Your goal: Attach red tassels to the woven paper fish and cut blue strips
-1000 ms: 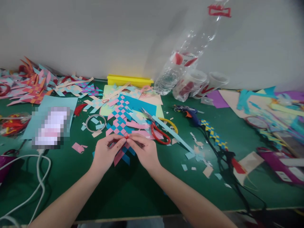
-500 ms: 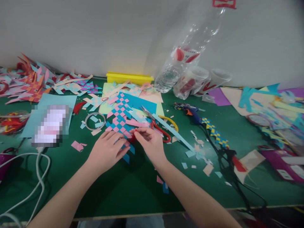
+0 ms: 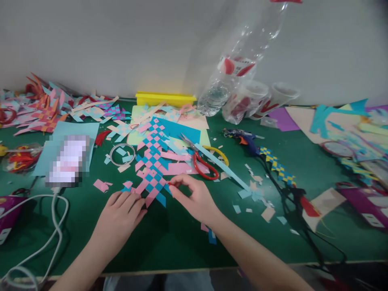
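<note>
A small woven piece of pink and blue paper strips (image 3: pixel 151 184) lies on the green table (image 3: pixel 169 238) in front of me. My left hand (image 3: pixel 119 216) rests flat on the table, fingers stretched out, its fingertips at the piece's lower left edge. My right hand (image 3: pixel 194 198) is just to the right of the piece, thumb and forefinger pinched on a tiny red bit (image 3: pixel 170 184) at the piece's right edge. More woven pink and blue pieces (image 3: pixel 153 151) lie just behind it.
Red-handled scissors (image 3: pixel 202 165) and a long blue strip (image 3: pixel 222 166) lie behind my right hand. A glue gun (image 3: pixel 245 141) with its black cord, a tape ring (image 3: pixel 121 154), a white cable (image 3: pixel 51 226), a clear bottle (image 3: pixel 236 72), plastic cups (image 3: pixel 257 101) and paper scraps crowd the table.
My left hand has slid down and left off the woven piece and flattened on the table. The piece now lies uncovered. My right hand stays pinched at its right edge.
</note>
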{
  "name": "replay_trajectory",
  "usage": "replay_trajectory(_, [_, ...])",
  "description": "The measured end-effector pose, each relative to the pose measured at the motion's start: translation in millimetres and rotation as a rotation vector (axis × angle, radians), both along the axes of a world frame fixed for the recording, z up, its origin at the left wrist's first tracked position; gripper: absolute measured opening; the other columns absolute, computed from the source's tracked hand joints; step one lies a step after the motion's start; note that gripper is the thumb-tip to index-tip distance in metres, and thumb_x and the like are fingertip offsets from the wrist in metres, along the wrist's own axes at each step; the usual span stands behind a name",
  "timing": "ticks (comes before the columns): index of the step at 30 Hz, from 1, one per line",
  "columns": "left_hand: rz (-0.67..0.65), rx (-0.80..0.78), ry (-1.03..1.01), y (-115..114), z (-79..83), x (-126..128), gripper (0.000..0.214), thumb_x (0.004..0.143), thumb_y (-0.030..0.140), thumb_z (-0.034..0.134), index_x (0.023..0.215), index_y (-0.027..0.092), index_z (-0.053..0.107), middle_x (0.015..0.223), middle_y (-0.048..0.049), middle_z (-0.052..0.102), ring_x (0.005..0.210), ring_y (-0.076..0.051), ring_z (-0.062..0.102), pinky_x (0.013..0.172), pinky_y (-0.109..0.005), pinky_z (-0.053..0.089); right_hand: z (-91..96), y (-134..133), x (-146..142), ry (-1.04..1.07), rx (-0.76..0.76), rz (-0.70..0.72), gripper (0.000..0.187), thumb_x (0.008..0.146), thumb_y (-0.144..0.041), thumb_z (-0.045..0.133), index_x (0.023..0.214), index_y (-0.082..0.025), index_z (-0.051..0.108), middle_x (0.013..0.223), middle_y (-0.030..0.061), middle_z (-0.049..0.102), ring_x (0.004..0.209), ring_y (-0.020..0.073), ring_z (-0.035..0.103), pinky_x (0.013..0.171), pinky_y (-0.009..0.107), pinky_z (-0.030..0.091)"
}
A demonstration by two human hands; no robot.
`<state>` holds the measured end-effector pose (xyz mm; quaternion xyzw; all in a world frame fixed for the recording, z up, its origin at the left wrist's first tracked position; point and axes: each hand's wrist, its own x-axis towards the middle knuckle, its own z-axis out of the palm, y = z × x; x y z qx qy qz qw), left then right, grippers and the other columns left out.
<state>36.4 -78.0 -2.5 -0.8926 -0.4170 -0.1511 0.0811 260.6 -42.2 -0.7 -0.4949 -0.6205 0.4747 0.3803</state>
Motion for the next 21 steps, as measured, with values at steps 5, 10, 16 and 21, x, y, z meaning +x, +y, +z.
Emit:
replay_trajectory(5, [-0.007,-0.004,0.012,-4.3,-3.1,5.9,0.018,0.092,0.022,0.052,0.102,0.014,0.065,0.094,-0.0076,0.070,0.084,-0.023,0.064,0.074,-0.036,0.044,8.0,-15.9,9.0,0.235,-0.337,0.050,0.010,0.083,-0.030,0.060,0.081,-0.021,0.060,0.062,-0.0026,0.059,0.062,0.0128,0.056,0.058,0.026,0.043])
replay_trajectory(10, [-0.075,-0.045,0.023,7.0,-9.2,12.6,0.031,0.093,0.025,0.051,0.120,0.015,0.059,0.112,-0.0104,0.068,0.105,-0.026,0.062,0.093,-0.042,0.043,5.4,-21.3,17.0,0.420,-0.519,0.071,0.013,0.082,-0.033,0.064,0.081,-0.020,0.061,0.055,-0.0054,0.055,0.059,0.0116,0.054,0.074,0.033,0.047])
replay_trajectory(16, [-0.087,-0.166,0.044,18.9,-17.7,15.6,0.036,0.090,0.033,0.055,0.119,0.013,0.059,0.120,-0.0119,0.065,0.112,-0.027,0.059,0.096,-0.041,0.045,-0.2,-18.5,11.1,0.629,-0.642,0.026,0.017,0.076,-0.031,0.070,0.072,-0.019,0.058,0.051,-0.0060,0.053,0.058,0.0117,0.055,0.090,0.042,0.045])
replay_trajectory(21, [-0.077,-0.191,0.012,20.6,-17.0,18.3,0.036,0.085,0.029,0.063,0.116,0.011,0.060,0.118,-0.0145,0.065,0.108,-0.028,0.061,0.094,-0.044,0.047,1.2,-13.9,2.6,0.677,-0.663,0.009,0.017,0.074,-0.030,0.070,0.068,-0.018,0.059,0.051,-0.0049,0.052,0.059,0.0129,0.055,0.087,0.042,0.046])
